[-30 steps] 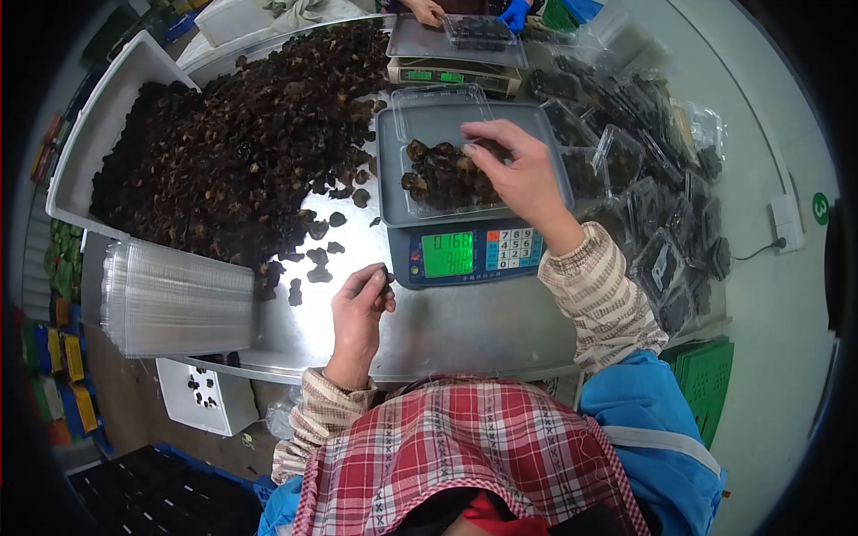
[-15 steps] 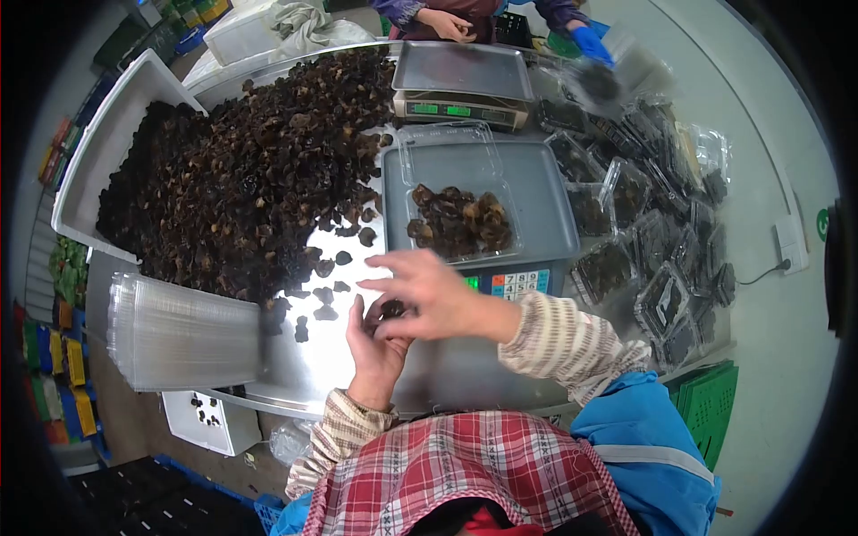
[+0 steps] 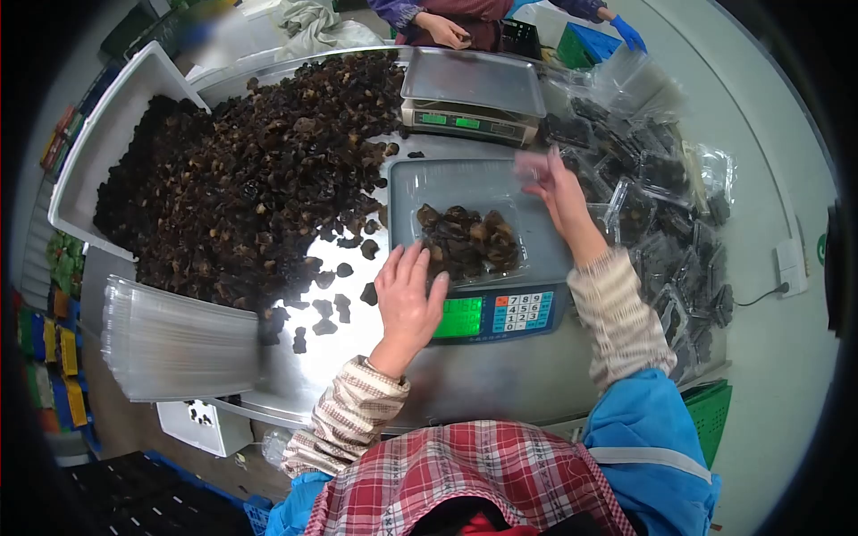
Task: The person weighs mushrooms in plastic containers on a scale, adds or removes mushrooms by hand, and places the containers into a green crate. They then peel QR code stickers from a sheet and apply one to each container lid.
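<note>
A clear plastic clamshell box (image 3: pixel 516 261) holding wet brown wood ear mushrooms (image 3: pixel 465 239) rests on the grey pan (image 3: pixel 407 192) of a digital scale. My left hand (image 3: pixel 407 295) is at the box's front left corner, fingers stretched out and nothing seen in them. Above the pan's right side is my right hand (image 3: pixel 561 201), near the far edge of the box; its fingertips are smeared by motion, so any hold on the clear lid cannot be made out. The scale's green display (image 3: pixel 458 318) is lit, partly behind my left hand.
A big heap of wood ear mushrooms (image 3: pixel 268 170) spills from a white foam box (image 3: pixel 76 183) at left. Stacked clear trays (image 3: pixel 179 344) stand at front left. Filled boxes (image 3: pixel 635 210) pile up at right. Beyond a second scale (image 3: pixel 474 80), another person's gloved hand (image 3: pixel 628 34) shows.
My hands have parted: the left moved to the box's front corner, the right went up and right over the pan. The raised lid has shifted and blurred. The other person's gloved hand moved off the pile.
</note>
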`<state>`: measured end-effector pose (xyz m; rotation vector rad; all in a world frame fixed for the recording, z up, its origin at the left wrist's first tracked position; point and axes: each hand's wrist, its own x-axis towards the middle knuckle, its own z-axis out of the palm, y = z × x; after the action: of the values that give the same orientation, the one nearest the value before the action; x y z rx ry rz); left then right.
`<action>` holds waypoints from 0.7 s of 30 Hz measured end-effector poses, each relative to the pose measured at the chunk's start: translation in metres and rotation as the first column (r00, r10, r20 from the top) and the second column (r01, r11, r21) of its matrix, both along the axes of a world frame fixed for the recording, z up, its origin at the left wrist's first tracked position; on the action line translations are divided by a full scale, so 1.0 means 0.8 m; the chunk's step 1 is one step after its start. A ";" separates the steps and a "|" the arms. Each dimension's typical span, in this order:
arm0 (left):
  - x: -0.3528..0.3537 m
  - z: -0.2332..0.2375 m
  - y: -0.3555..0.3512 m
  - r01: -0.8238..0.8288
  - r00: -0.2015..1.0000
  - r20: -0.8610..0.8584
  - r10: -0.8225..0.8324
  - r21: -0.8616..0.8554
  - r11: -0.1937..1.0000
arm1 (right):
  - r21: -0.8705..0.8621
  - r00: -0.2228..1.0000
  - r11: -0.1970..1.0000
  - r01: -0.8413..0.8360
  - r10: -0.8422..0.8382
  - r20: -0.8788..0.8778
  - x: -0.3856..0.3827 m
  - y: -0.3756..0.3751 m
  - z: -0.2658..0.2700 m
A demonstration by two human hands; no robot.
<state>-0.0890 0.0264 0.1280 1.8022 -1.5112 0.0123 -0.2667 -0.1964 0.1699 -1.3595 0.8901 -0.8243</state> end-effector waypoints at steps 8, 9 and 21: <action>-0.002 -0.027 0.021 0.003 0.978 -0.204 -0.042 -0.189 0.982 | -0.404 0.904 0.886 -0.229 0.040 -0.426 -0.055 0.108 -0.020; 0.001 -0.028 0.030 -0.034 0.975 -0.223 -0.006 -0.173 0.984 | -0.325 0.892 0.910 -0.257 0.094 -0.442 -0.055 0.110 -0.019; 0.049 0.013 -0.023 0.073 0.205 -0.945 0.255 0.275 0.959 | 0.328 0.971 0.914 -0.240 0.231 0.067 -0.016 0.110 -0.032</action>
<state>-0.0494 0.0081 0.1381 1.4762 -0.4008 -1.1593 -0.2799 -0.1085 0.1443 -1.1254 0.7851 -0.4783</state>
